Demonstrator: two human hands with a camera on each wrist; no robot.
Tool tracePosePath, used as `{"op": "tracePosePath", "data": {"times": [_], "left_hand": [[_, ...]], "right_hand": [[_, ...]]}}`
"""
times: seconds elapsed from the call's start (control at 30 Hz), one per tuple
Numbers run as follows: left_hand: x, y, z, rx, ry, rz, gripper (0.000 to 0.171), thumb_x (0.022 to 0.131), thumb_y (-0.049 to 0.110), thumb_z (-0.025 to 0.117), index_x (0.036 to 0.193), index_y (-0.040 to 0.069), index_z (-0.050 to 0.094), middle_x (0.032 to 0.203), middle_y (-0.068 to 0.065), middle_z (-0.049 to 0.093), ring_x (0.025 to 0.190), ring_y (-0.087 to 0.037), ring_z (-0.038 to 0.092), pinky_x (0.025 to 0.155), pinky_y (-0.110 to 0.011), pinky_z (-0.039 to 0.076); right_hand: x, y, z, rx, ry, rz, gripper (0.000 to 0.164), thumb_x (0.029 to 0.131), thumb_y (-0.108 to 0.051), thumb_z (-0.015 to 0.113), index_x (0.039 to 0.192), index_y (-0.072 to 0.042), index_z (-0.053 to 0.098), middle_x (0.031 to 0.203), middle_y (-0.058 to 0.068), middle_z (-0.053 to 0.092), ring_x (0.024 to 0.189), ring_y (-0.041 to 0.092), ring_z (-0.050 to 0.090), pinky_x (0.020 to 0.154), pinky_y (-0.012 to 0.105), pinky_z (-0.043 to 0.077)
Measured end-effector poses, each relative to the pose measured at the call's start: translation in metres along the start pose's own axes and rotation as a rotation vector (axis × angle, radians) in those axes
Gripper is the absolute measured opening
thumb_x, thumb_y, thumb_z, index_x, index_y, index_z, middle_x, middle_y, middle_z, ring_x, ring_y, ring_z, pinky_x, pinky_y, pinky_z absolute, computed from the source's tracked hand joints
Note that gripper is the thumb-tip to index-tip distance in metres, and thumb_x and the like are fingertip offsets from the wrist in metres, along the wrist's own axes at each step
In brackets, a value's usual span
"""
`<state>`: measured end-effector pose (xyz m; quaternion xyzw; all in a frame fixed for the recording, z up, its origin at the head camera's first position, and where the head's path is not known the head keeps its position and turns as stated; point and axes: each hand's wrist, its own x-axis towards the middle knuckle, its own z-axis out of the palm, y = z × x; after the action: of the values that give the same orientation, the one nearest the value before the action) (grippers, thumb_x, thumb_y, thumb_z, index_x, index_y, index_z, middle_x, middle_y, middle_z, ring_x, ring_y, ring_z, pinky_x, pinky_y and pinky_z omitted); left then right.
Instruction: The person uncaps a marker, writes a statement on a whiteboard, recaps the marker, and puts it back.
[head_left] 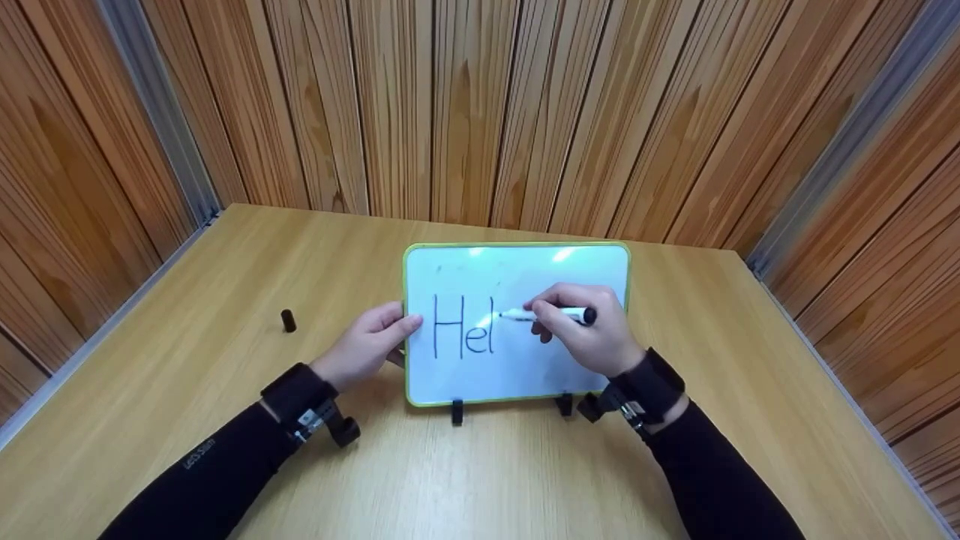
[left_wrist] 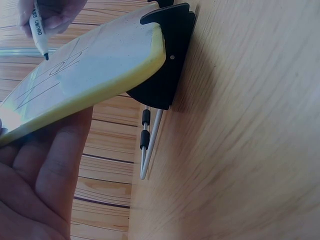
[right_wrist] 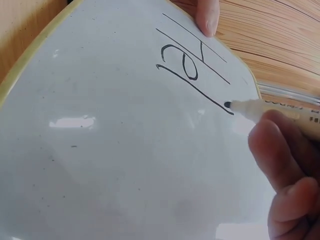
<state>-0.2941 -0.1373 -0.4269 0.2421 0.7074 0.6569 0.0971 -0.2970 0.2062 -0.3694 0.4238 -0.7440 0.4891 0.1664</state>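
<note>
A small whiteboard [head_left: 525,375] with a yellow-green rim leans back on a stand with black feet [head_left: 457,412]. Black letters reading "Hel" [head_left: 463,327] are written on its left half. My left hand [head_left: 367,341] grips the board's left edge, thumb on the front face and the other fingers behind it. In my right hand [head_left: 589,326] a white marker [head_left: 517,315] is pinched, its black tip pointing left. That tip is close by the upper part of the "l", as the right wrist view also shows.
On the table [head_left: 337,480], left of the board, stands a small black marker cap [head_left: 288,321]. Wood-panelled walls [head_left: 465,112] rise behind and at both sides. The stand's thin wire leg [left_wrist: 152,145] reaches back behind the board.
</note>
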Motion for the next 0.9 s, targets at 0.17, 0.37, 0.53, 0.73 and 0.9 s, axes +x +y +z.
{"op": "tracePosePath", "data": {"times": [0.17,0.37,0.53,0.73,0.9], "left_hand": [[-0.0001,0.0001,0.0006,-0.012,0.001,0.001,0.044,0.12,0.017,0.048,0.15,-0.016,0.053,0.133,-0.03,0.074,0.105,-0.025,0.08,0.079,-0.037,0.068],[0.0007,-0.0011,-0.0005,0.008,-0.001,0.005,0.044,0.12,0.017,0.049,0.15,-0.015,0.054,0.133,-0.029,0.074,0.106,-0.029,0.08,0.079,-0.038,0.068],[0.0011,-0.0013,-0.0006,0.013,-0.003,0.005,0.044,0.12,0.017,0.049,0.15,-0.015,0.054,0.133,-0.029,0.075,0.106,-0.03,0.08,0.079,-0.038,0.068],[0.0,-0.0002,0.0001,0.006,-0.001,0.001,0.045,0.12,0.018,0.048,0.15,-0.015,0.053,0.133,-0.03,0.074,0.107,-0.029,0.08,0.08,-0.037,0.068],[0.0003,-0.0011,0.0001,0.015,0.004,0.003,0.045,0.12,0.018,0.048,0.15,-0.016,0.053,0.132,-0.03,0.074,0.104,-0.028,0.081,0.08,-0.037,0.068]], "right_hand": [[0.0014,0.0011,-0.0012,-0.014,0.043,-0.039,0.017,0.104,0.009,0.066,0.101,0.004,0.082,0.077,0.01,0.077,0.062,0.027,0.071,0.062,0.021,0.057],[0.0015,-0.0002,-0.0008,-0.016,0.053,-0.031,0.016,0.105,0.008,0.067,0.104,0.003,0.083,0.078,0.009,0.077,0.063,0.025,0.071,0.062,0.021,0.056],[0.0016,-0.0008,0.0009,-0.011,0.053,-0.018,0.016,0.106,0.007,0.068,0.106,0.003,0.083,0.08,0.01,0.078,0.065,0.025,0.072,0.064,0.021,0.058],[0.001,0.0013,0.0003,-0.024,0.055,-0.006,0.015,0.106,0.006,0.068,0.107,0.004,0.083,0.082,0.009,0.078,0.066,0.025,0.073,0.066,0.023,0.06],[0.001,0.0027,-0.0004,-0.039,0.05,-0.003,0.013,0.106,0.005,0.069,0.108,0.005,0.082,0.083,0.008,0.079,0.066,0.025,0.073,0.066,0.024,0.061]]}}
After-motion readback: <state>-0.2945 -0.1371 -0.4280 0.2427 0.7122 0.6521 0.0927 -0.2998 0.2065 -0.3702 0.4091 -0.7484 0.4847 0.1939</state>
